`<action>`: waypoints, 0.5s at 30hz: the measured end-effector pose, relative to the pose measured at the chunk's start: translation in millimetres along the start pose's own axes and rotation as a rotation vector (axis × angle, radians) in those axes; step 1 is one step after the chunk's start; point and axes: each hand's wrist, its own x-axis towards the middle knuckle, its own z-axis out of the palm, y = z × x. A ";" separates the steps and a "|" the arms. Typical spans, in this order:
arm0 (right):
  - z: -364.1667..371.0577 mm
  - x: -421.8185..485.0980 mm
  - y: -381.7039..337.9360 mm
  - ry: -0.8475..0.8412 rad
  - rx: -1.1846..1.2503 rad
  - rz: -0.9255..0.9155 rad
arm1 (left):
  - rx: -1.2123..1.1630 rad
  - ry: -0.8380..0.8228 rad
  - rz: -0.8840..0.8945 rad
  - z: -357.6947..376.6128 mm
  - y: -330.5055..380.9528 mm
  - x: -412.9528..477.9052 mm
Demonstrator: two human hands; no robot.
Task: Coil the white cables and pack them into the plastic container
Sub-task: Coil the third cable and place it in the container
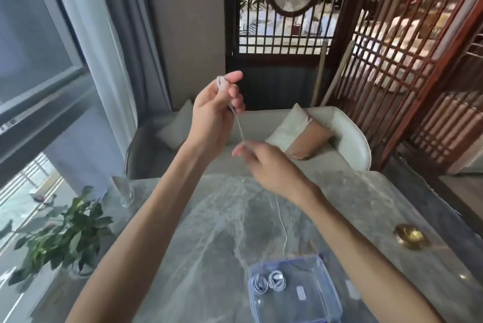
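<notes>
Above the counter (209, 218), between your two raised hands, the white cable (240, 129) runs taut: its upper end is looped around the fingers (234, 77) of your left hand (214, 111), passing over the top of the index finger and down across the palm side, where the thumb and the curled fingers close on it. From there it slants down to your right hand (266, 166), whose thumb and forefinger are pressed together, pinching the strand just at their tips. Below your right wrist the rest of the cable hangs slack and drops toward the plastic container (324, 270), its lower end reaching the container's far rim; you cannot tell whether it touches the bottom there. Inside the clear container, at its left side, two coiled cables (268, 281) lie side by side, touching or nearly so, and a small white plug-like piece (300, 292) sits apart from them toward the middle. The container stands at the near edge of the grey marbled counter. Well to its right rests a round brass dish (411, 236). At the counter's far left corner stands a clear glass vase (125, 189), and a leafy green plant (62, 231) fills the left side. Beyond the counter is a pale sofa with cushions (295, 129).
</notes>
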 end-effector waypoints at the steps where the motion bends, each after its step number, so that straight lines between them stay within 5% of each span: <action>1: -0.8 -10.9 -5.7 -0.066 -0.084 -0.011 | 0.054 0.040 -0.019 -4.6 -2.5 0.6; 5: -37.3 -22.2 -40.1 -0.123 -0.460 -0.092 | 0.513 -0.067 -0.107 -7.1 -32.4 -19.6; 8: -77.8 -25.5 -59.5 0.055 -0.526 -0.293 | 0.676 -0.277 0.013 2.9 -42.9 -43.2; 13: -122.8 14.7 -46.0 0.518 -0.211 -0.442 | 0.536 -0.356 -0.052 43.4 -40.8 -68.0; 15: -106.0 30.5 -32.7 0.462 -0.031 -0.286 | 0.218 -0.355 -0.220 62.5 -35.5 -64.5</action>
